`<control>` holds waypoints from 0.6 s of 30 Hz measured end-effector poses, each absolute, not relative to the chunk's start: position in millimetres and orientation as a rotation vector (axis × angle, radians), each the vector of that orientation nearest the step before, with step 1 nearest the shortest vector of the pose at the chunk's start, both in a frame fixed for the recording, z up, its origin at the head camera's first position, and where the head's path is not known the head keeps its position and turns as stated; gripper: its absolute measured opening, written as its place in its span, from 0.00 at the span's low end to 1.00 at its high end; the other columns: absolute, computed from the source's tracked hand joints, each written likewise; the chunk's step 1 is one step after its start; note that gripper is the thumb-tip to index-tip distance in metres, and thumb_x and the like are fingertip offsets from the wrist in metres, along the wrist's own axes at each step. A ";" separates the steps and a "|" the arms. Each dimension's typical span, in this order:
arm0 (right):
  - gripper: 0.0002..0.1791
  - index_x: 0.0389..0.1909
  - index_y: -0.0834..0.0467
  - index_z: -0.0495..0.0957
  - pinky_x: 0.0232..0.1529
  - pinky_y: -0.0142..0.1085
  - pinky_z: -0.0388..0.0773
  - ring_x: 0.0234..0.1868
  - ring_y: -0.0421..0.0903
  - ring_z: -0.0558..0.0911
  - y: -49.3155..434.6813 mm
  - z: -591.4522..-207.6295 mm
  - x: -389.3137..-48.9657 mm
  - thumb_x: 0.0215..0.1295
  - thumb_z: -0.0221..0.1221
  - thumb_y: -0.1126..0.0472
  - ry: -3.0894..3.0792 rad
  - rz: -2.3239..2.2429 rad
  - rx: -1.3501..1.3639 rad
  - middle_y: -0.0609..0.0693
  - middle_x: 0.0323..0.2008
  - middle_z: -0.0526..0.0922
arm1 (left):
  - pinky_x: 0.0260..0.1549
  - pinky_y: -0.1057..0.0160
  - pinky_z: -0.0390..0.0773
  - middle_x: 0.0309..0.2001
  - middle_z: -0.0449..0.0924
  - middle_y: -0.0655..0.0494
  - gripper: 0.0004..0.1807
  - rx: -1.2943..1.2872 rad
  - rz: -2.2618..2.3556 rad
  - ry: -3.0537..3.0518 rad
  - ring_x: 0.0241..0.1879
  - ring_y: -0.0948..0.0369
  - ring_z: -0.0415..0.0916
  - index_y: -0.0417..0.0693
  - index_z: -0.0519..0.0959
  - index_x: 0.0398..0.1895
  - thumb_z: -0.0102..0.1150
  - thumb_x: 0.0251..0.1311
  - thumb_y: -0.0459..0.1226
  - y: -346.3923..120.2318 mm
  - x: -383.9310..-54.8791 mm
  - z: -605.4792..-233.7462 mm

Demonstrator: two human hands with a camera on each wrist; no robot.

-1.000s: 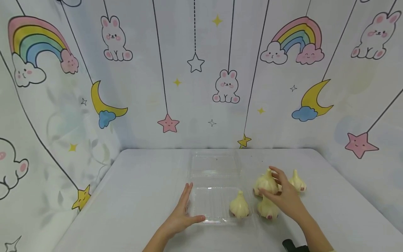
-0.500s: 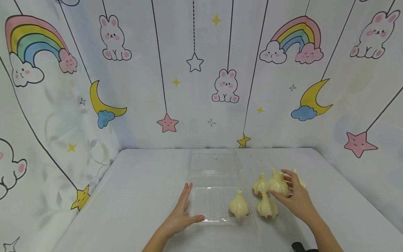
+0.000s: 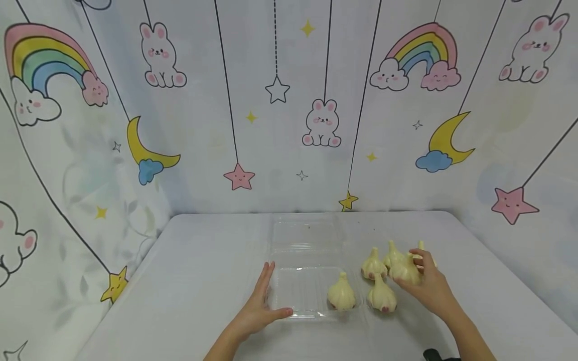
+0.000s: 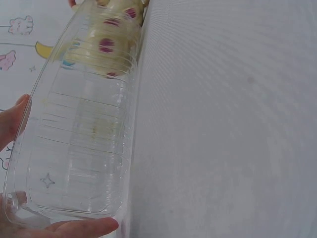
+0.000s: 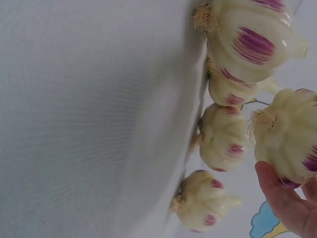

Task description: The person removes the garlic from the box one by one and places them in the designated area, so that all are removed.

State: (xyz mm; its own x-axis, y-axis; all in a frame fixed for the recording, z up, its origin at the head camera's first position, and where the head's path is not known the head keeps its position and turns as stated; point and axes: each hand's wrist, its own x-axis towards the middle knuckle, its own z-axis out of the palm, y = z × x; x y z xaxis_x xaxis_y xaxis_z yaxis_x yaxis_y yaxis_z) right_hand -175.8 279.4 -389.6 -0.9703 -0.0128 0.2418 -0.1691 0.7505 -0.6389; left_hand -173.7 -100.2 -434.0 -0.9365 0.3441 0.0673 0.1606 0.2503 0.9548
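A clear plastic clamshell box (image 3: 303,291) lies with its lid folded back. One garlic bulb (image 3: 341,293) sits at the right end of its base. My left hand (image 3: 258,310) spreads along the box's left side, thumb by the front corner; in the left wrist view, straight fingers touch the clear wall (image 4: 74,163). Between thumb and fingers, my right hand (image 3: 430,290) holds a garlic bulb (image 3: 404,272) among the other bulbs. The right wrist view shows that held bulb (image 5: 285,136) raised off the tabletop, roots toward the table. Part of it is hidden by my fingers.
Right of the box stand several more bulbs: a front one (image 3: 383,297), a left one (image 3: 374,264), one behind (image 3: 393,252) and one partly behind my hand (image 3: 421,245). A dark object (image 3: 433,355) shows at the bottom edge. Patterned cloth (image 3: 289,150) hangs behind the table.
My right hand has carried its garlic bulb to the right, from above the left bulbs to beside the back ones. My left hand stays at the box.
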 end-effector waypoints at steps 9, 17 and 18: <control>0.41 0.57 0.66 0.52 0.43 0.63 0.69 0.51 0.75 0.67 284.9 -398.1 -181.5 0.50 0.67 0.55 -2.796 0.963 0.155 0.81 0.51 0.65 | 0.57 0.33 0.48 0.71 0.23 0.43 0.61 0.490 1.775 2.353 0.66 0.34 0.36 0.59 0.37 0.72 0.72 0.42 0.38 -100.5 -174.3 -433.8; 0.44 0.57 0.69 0.52 0.44 0.63 0.69 0.51 0.74 0.68 287.1 -404.7 -183.7 0.48 0.68 0.54 -2.868 0.933 0.109 0.81 0.51 0.65 | 0.56 0.32 0.46 0.71 0.23 0.44 0.61 0.486 1.781 2.340 0.66 0.33 0.35 0.59 0.37 0.72 0.72 0.42 0.38 -100.6 -173.3 -434.3; 0.44 0.57 0.69 0.52 0.44 0.63 0.69 0.51 0.74 0.68 287.1 -404.7 -183.9 0.48 0.68 0.55 -2.869 0.934 0.114 0.81 0.51 0.65 | 0.56 0.32 0.46 0.71 0.23 0.44 0.60 0.485 1.783 2.339 0.66 0.34 0.35 0.59 0.38 0.72 0.72 0.42 0.38 -100.5 -173.5 -434.4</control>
State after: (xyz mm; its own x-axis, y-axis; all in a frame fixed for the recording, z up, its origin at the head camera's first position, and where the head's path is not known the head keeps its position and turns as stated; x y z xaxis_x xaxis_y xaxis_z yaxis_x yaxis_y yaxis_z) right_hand -183.9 287.1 -404.7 -0.9897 -0.0336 0.1390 -0.1090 0.8066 -0.5810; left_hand -173.5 -100.5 -434.4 -0.9346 0.3491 0.0678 0.1579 0.2365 0.9587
